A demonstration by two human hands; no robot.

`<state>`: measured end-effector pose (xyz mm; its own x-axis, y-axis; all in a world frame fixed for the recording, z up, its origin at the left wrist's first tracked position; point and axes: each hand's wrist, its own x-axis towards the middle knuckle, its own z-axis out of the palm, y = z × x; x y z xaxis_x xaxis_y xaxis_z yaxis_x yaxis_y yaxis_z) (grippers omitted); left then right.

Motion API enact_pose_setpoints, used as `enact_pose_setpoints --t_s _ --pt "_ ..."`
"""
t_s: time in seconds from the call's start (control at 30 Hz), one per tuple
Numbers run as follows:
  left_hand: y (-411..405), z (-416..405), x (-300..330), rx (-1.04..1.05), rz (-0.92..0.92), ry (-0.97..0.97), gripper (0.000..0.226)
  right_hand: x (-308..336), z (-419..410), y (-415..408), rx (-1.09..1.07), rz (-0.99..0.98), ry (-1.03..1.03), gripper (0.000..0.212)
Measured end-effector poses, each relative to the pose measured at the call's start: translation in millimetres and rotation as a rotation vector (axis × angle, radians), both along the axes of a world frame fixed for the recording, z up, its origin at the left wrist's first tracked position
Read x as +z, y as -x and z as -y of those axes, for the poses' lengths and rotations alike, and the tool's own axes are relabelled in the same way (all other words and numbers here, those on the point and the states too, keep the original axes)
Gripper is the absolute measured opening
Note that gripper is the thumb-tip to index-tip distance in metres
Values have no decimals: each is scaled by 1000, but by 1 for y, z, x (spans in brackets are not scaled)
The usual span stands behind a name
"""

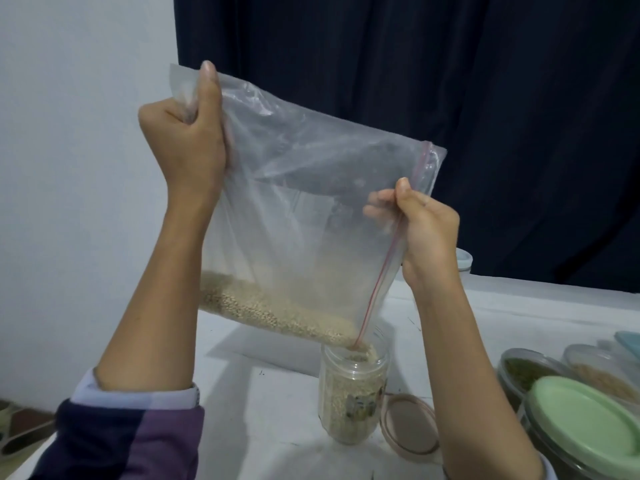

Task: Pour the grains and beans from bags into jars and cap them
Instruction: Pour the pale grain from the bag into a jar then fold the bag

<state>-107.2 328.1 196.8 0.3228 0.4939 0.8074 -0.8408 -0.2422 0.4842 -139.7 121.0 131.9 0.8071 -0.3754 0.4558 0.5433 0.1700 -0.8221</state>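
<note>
Dim, soft focus; edges perhaps slightly warped.

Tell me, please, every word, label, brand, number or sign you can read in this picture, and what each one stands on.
No text can be read anywhere.
Jar: a sticker low on its wall shows a picture or print, too blurred to read.
Bag: only a plain red zip line, no writing.
Pink lid, green lid and the other containers: no lettering visible.
</note>
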Motion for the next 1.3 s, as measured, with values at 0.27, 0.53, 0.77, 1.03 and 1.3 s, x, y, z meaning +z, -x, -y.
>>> enact_pose_setpoints --t_s 0.27,0.53,0.77,1.03,1.3 --pt "-4 -19 9 35 -18 15 58 6 -12 2 30 39 47 30" --pt "-7 -24 9 33 -28 32 60 8 -14 1 40 49 48 28" --pt "-8 -17 11 24 -5 6 59 5 -10 -3 48 54 106 29" --pt "-7 -10 12 34 11 -8 60 1 0 -7 46 45 132 30" --pt "-7 -7 10 45 -4 -12 61 0 4 -7 24 27 113 28"
